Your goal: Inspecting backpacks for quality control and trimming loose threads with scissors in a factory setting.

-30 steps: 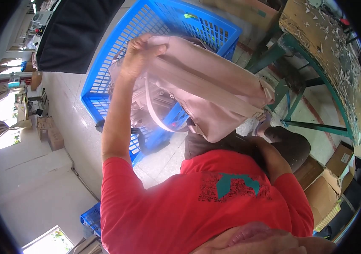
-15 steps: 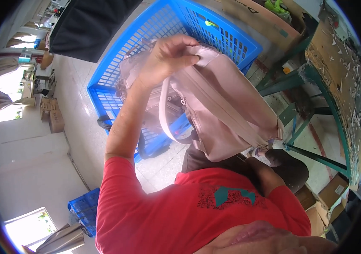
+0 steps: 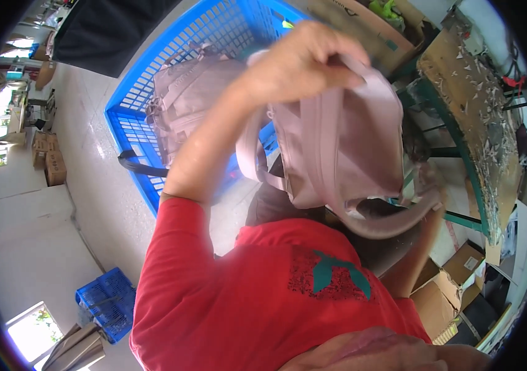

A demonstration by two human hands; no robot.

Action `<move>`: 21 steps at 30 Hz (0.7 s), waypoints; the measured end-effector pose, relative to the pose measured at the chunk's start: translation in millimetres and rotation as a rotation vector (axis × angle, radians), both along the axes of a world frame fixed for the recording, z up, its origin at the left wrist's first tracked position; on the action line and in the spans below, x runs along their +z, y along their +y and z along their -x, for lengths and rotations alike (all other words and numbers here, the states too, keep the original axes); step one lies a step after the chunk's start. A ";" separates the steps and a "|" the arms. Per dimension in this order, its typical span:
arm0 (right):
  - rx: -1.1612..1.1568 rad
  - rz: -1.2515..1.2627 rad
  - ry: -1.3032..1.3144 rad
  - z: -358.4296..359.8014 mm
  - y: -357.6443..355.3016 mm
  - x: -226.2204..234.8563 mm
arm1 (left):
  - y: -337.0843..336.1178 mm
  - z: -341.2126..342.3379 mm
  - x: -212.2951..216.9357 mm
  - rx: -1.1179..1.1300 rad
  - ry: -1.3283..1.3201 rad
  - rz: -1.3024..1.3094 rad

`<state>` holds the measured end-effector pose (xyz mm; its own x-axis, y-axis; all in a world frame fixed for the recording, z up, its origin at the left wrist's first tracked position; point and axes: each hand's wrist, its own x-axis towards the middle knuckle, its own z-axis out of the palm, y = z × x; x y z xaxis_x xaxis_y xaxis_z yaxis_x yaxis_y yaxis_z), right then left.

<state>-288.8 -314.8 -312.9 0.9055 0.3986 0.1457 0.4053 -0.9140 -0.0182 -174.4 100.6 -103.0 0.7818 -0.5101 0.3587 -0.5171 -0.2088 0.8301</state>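
Observation:
A pale pink backpack (image 3: 368, 145) hangs upright in front of me, over my lap. My left hand (image 3: 313, 62) is closed on its upper edge, thumb on one side and fingers on the other. A padded shoulder strap (image 3: 375, 227) curves out from the backpack's lower end toward the right. At the strap's far end is my right hand (image 3: 430, 185), smeared by motion, apparently closed around it. Behind the left forearm, a second pink bag (image 3: 195, 93) with zips lies in a blue plastic crate (image 3: 112, 114).
On the right stands a green-framed table (image 3: 476, 179) with a worn top covered in scraps. Cardboard boxes are at the back (image 3: 362, 31) and lower right (image 3: 436, 300). A black panel (image 3: 103, 37) is at the upper left, and another blue crate (image 3: 108, 303) at the lower left.
My left hand has moved right with the backpack, which now hangs more upright. My right hand has come out from beside my lap, drawing the shoulder strap outward. The second bag shows more.

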 end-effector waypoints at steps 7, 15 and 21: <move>0.146 -1.066 0.466 -1.7 134.3 212.1 | -75.3 43.4 27.7 -0.245 -0.316 -0.051; -0.329 -1.799 0.214 30.8 114.9 173.0 | -33.5 45.0 24.9 0.468 -0.487 0.109; -0.433 -2.443 0.035 49.9 124.9 131.8 | -14.9 19.9 -80.6 0.088 0.356 0.235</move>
<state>-338.6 -189.9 -181.1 0.8650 -0.4776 -0.1541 0.2680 0.6991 -0.6629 -194.3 85.8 -183.6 0.9147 -0.3724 0.1568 -0.1783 -0.0238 0.9837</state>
